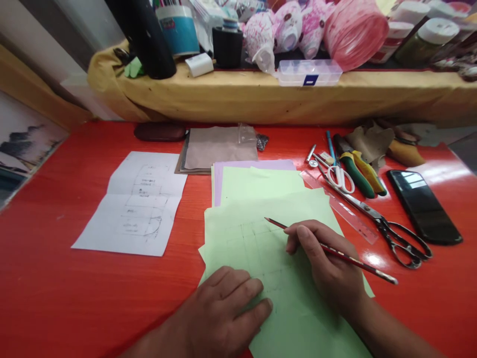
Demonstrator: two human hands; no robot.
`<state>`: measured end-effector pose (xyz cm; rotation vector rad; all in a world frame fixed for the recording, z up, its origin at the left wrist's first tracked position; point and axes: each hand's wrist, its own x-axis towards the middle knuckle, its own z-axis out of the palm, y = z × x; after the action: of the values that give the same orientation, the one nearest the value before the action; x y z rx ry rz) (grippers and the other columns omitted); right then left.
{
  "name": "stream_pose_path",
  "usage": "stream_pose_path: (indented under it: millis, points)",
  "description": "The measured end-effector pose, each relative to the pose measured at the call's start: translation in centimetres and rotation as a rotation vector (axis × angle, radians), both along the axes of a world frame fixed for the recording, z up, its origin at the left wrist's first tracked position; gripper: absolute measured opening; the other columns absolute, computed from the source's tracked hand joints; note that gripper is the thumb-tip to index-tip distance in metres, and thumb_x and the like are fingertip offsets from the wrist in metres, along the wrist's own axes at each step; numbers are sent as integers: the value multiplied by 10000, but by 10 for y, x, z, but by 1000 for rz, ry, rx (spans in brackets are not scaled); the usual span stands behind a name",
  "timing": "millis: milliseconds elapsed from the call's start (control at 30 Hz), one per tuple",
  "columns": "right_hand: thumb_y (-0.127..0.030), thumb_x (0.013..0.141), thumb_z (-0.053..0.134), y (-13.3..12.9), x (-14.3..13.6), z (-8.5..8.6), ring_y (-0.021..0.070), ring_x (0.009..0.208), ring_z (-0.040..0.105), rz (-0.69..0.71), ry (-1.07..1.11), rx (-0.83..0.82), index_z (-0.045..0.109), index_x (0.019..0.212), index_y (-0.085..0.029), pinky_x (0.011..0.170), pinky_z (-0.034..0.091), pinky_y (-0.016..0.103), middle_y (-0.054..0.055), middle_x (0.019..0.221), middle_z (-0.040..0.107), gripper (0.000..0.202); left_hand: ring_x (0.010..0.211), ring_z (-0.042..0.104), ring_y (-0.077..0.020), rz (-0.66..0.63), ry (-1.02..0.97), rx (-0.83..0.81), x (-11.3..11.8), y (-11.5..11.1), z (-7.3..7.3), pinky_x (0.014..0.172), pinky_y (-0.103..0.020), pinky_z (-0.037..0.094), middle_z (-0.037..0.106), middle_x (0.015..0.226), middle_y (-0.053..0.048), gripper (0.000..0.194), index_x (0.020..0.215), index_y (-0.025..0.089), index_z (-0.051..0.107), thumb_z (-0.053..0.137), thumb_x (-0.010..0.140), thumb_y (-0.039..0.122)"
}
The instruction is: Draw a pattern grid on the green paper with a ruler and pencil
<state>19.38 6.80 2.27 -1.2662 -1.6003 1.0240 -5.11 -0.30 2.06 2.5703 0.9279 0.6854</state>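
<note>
My right hand [328, 263] holds a dark red pencil [350, 259] between thumb and fingers, its tip pointing left over a light green sheet [305, 209]. Faint pencil lines form a grid-like drawing on that sheet. Lying flat with its fingers a little apart, my left hand [231, 308] rests on the sheet's lower left part and holds nothing. More green and lilac sheets [261, 164] lie under and behind it. To the left, a creased white paper [137, 204] carries a hand-drawn diagram with writing.
Right of the sheets lie a clear ruler [352, 217], large scissors [372, 211], small white scissors [341, 179], pliers [357, 169] and a phone [425, 206]. Behind are brown pieces [219, 146] and a dark case [159, 132]. A cloth-covered shelf [223, 99] holds jars and boxes.
</note>
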Motion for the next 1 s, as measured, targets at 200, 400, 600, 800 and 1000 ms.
stream_pose_path:
  millis: [200,400,600,800,1000]
  points:
    - [-335,1124,604,-2,-1,1,132,659,707,10,-10,12,795,975,-254,634,574,228,-26,722,749,255,1083,627,-242,10,-9,27,1,-1,0,970,-383,510,746,1229,-79,254,1202,150,723,474,1157,140]
    - [-295,1114,603,0,-3,3,124,649,694,57,-34,19,799,981,-252,621,554,219,-33,720,746,241,1090,637,-245,10,-2,17,0,-1,-1,953,-385,521,754,1258,-79,233,1202,155,726,499,1149,145]
    - [-310,1113,601,2,-4,2,128,666,700,85,-71,1,788,963,-239,638,553,225,-26,735,750,250,1078,643,-237,26,-17,-8,1,-1,-1,947,-373,514,768,1230,-59,227,1182,166,727,501,1158,165]
    - [-322,1110,608,1,-4,1,126,664,700,87,-98,-14,790,969,-242,630,547,222,-27,741,751,244,1068,643,-232,29,-27,-8,1,0,-2,938,-377,510,771,1227,-56,218,1179,162,728,512,1152,155]
    - [-312,1110,605,2,-5,1,127,666,709,90,-113,-9,795,977,-244,636,557,219,-26,744,755,241,1079,641,-230,28,-32,-6,1,0,-5,940,-376,511,768,1234,-61,210,1192,160,727,520,1156,168]
